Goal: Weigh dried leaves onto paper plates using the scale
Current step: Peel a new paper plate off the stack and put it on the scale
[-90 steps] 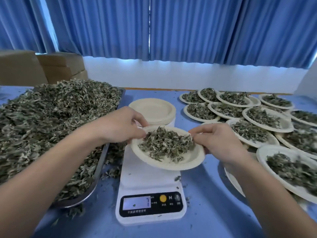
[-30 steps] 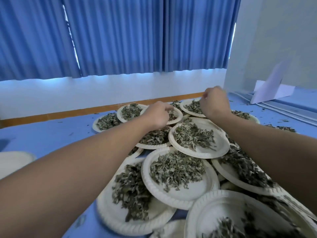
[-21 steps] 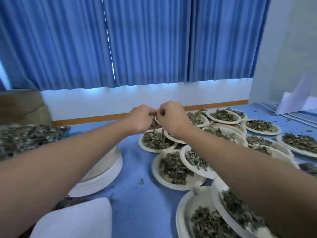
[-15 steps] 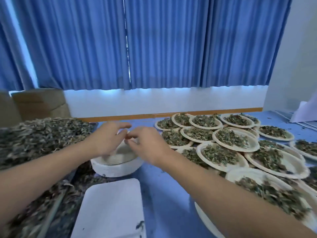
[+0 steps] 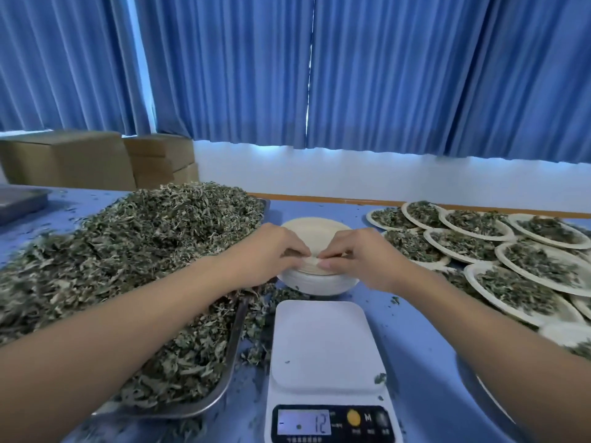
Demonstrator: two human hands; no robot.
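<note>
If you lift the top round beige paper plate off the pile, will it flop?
Probably light: the left hand and right hand pinch the top round beige paper plate with fingertips only. Likely stiff, since the leaf-filled paper plates keep their shape. It may cling to the nested plate stack.

Blue surface (image 5: pixel 415 362), littered with loose leaf bits (image 5: pixel 395 300). At left, metal tray (image 5: pixel 231 362) heaped with dried leaves (image 5: pixel 128 251), some spilled past its right rim onto the blue. Front centre, white scale (image 5: pixel 323 346), platform bare but for a few crumbs, display reading 12. Just behind it, stack of empty paper plates (image 5: pixel 315 281). At right, filled paper plates (image 5: pixel 524 282), overlapping, clustered back toward the far edge. Far left, corner of a second metal tray (image 5: pixel 19 199).
</note>
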